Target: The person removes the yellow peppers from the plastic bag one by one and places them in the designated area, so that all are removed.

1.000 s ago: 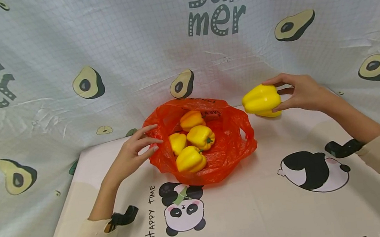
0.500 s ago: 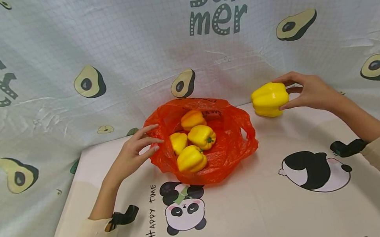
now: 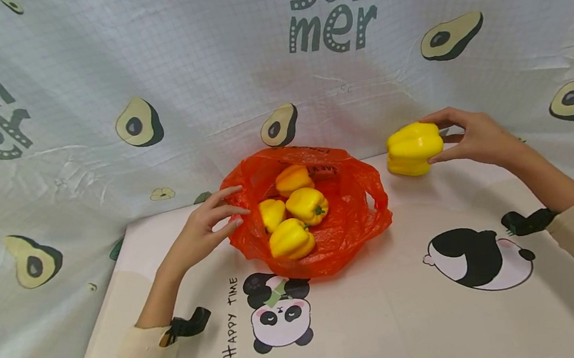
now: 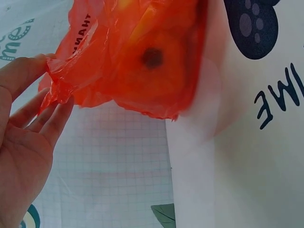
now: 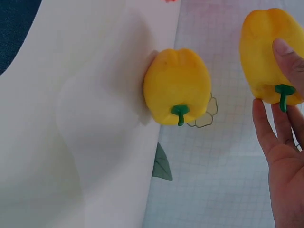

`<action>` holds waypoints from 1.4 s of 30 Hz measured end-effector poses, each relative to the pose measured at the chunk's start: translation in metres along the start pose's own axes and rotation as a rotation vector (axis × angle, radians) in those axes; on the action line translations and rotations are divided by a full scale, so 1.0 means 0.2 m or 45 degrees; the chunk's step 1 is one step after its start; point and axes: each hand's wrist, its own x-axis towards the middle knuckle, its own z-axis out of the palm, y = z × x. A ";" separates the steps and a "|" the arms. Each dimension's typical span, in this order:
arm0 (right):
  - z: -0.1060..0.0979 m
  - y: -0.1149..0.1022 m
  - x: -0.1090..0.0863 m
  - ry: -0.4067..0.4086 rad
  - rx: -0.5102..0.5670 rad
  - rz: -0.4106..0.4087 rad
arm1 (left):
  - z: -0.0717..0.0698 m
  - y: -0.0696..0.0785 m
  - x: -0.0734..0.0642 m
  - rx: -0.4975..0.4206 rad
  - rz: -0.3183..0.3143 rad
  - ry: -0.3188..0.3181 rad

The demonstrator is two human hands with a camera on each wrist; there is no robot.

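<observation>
A red plastic bag (image 3: 348,237) lies with its mouth wide, holding several bell peppers, mostly yellow with one more orange (image 3: 294,180). My left hand (image 3: 199,233) pinches the left edge of the bag between thumb and fingers, plain in the left wrist view, where the thin film (image 4: 85,61) bunches at the fingertips. On the right, my right hand (image 3: 478,137) holds a yellow bell pepper (image 3: 413,138) by its stem end, raised off the table. Below it, partly hidden in the head view, another yellow bell pepper (image 5: 176,85) stands on the table.
The table carries a light cloth (image 3: 368,318) printed with pandas. Close behind the bag and peppers rises a pale curtain (image 3: 191,95) with avocado prints. A dark wrist camera mount sits at each sleeve.
My right hand has moved right with the bell pepper, away from the bag, and now holds it over the other one. The left hand keeps its place on the bag's edge.
</observation>
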 end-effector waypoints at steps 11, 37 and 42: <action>-0.05 0.07 -0.02 0.047 0.012 0.082 | -0.01 0.01 0.00 0.000 0.011 0.010; -0.16 0.26 -0.09 -0.007 -0.101 0.338 | -0.01 0.04 0.02 -0.030 0.020 -0.004; -0.17 0.31 -0.10 -0.009 -0.113 0.360 | -0.03 0.04 0.02 -0.005 0.034 0.012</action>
